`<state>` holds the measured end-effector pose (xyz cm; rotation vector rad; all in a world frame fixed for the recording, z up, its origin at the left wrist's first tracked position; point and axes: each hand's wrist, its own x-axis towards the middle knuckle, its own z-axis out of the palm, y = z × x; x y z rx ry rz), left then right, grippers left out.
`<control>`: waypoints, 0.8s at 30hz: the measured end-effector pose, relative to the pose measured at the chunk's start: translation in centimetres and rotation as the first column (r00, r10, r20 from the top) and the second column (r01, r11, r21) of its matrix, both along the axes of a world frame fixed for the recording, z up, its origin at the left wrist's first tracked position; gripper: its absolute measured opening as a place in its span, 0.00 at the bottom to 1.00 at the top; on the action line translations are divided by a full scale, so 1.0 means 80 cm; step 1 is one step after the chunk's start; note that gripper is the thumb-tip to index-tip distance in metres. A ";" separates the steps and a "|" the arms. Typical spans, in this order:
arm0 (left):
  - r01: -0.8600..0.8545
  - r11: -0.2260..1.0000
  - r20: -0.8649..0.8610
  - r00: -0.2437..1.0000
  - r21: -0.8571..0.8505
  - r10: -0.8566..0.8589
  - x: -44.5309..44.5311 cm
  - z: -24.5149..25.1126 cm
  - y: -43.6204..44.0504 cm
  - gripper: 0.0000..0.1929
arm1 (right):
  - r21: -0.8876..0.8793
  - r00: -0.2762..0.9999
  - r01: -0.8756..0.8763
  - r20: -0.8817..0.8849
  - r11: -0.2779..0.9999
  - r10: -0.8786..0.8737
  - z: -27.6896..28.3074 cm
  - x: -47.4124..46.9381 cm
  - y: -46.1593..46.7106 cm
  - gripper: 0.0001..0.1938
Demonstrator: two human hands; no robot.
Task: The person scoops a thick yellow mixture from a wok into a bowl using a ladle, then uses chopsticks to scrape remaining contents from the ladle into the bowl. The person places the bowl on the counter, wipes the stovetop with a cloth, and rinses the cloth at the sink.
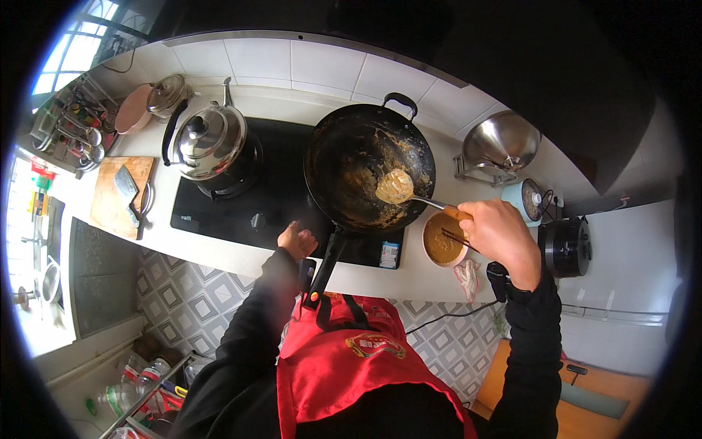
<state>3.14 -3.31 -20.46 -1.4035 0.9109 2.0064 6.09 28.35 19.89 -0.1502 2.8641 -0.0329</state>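
Note:
My right hand (499, 233) is closed on the wooden handle of a metal ladle or turner (395, 186). Its head, coated with a thick tan food mixture, is over the right part of a black wok (351, 159), whose inside is smeared with the same kind of residue. Below the right hand stands a bowl of brownish batter or paste (441, 241) with chopsticks (455, 238) in it. My left hand (298, 241), fingers curled, is at the front of the black glass cooktop (274, 214), left of the wok's handle (329, 260); it appears to hold nothing.
A steel kettle (211, 142) stands on the left burner. Farther left, a cleaver (127, 189) lies on a wooden cutting board (104, 211). A crumpled cloth (468, 280) lies beside the bowl. To the right are a steel basin (502, 142), a light-blue pot (524, 200) and a black cooker (567, 247).

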 end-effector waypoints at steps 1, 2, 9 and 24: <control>-0.015 0.999 0.008 1.000 -0.035 0.015 -0.001 0.004 0.000 0.20 | 0.004 0.999 0.022 0.029 1.000 -0.023 -0.001 -0.002 -0.001 0.08; 0.036 0.995 -0.050 0.998 -0.095 -0.041 -0.002 0.009 0.000 0.20 | 0.010 0.997 0.044 0.058 0.999 -0.045 -0.003 -0.005 -0.002 0.10; 0.491 0.267 0.112 0.613 -0.829 -0.782 -0.005 0.071 -0.007 0.15 | 0.090 0.997 -0.065 0.042 0.994 0.062 -0.020 -0.002 0.004 0.13; 0.749 0.637 -0.496 0.489 -0.183 -0.718 0.074 0.195 -0.008 0.31 | 0.139 0.977 -0.176 0.144 0.974 0.156 0.013 -0.004 -0.048 0.07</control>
